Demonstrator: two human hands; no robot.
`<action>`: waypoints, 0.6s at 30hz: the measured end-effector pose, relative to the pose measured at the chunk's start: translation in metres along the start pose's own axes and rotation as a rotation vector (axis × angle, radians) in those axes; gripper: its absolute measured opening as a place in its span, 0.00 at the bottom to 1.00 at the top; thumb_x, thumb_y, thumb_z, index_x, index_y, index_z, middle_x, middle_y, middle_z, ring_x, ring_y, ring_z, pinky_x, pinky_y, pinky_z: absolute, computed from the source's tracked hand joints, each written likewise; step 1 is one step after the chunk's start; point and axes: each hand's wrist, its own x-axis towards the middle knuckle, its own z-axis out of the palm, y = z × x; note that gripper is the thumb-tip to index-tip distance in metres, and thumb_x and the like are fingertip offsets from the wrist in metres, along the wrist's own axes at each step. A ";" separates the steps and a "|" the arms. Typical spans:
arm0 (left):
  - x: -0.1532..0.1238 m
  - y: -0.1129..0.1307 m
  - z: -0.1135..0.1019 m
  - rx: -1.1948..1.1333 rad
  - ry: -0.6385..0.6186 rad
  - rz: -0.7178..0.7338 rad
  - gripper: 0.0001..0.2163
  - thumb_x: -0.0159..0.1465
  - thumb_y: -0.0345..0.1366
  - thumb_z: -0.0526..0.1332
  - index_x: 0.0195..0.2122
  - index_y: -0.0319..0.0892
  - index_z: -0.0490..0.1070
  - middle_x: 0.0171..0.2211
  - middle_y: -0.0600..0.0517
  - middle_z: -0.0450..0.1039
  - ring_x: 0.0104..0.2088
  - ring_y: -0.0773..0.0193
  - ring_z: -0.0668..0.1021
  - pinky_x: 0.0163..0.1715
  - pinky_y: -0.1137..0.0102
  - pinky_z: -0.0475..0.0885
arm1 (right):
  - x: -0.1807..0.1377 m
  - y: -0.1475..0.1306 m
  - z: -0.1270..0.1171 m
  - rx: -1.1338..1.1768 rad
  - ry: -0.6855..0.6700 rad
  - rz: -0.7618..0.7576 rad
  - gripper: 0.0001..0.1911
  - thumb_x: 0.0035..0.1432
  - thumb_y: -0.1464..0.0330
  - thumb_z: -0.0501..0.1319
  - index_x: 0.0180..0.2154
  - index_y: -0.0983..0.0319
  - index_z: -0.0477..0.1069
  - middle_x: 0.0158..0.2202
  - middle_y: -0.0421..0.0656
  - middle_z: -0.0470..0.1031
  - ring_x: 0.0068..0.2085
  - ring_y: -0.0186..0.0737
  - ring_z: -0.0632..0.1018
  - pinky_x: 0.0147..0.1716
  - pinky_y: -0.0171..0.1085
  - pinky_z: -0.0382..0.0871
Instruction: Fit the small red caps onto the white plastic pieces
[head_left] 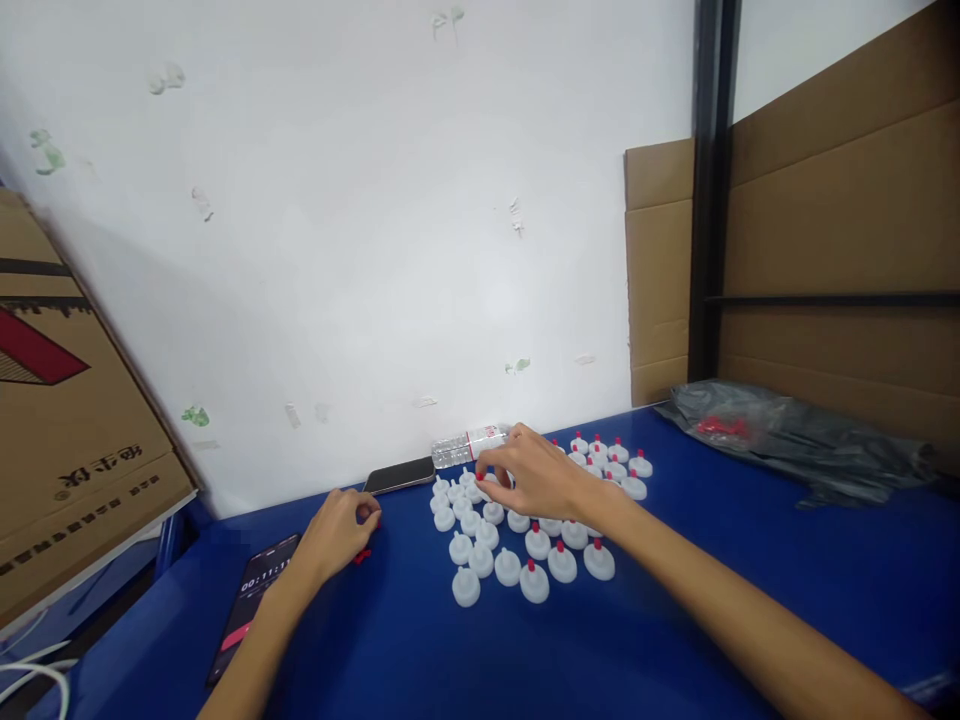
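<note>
Rows of white nozzle lids (466, 587) stand on the blue table, each a round base with a spout pointing up. Those toward the right wear small red tips, while those at the left have bare spouts. Over the left part of the group, my right hand (536, 472) pinches a small red cap (480, 478) between thumb and finger. My left hand (339, 530) is closed with curled fingers, low over the table left of the lids. Some loose red caps (362, 556) lie beside it. Red also peeks out by its fingertips; what they hold is hidden.
A lit phone (251, 600) lies by my left forearm, and a dark phone (400, 475) near the wall. A clear plastic bottle (452, 451) lies behind the lids. At right rests a grey plastic bag (795, 450) with red pieces. A cardboard box (82, 420) stands left.
</note>
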 end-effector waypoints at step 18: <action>0.001 -0.014 0.000 0.037 -0.121 0.033 0.16 0.62 0.48 0.58 0.41 0.45 0.80 0.43 0.45 0.79 0.46 0.49 0.77 0.45 0.64 0.69 | -0.003 0.008 -0.001 0.150 -0.521 0.094 0.08 0.51 0.66 0.66 0.33 0.60 0.83 0.27 0.39 0.82 0.27 0.36 0.78 0.27 0.32 0.62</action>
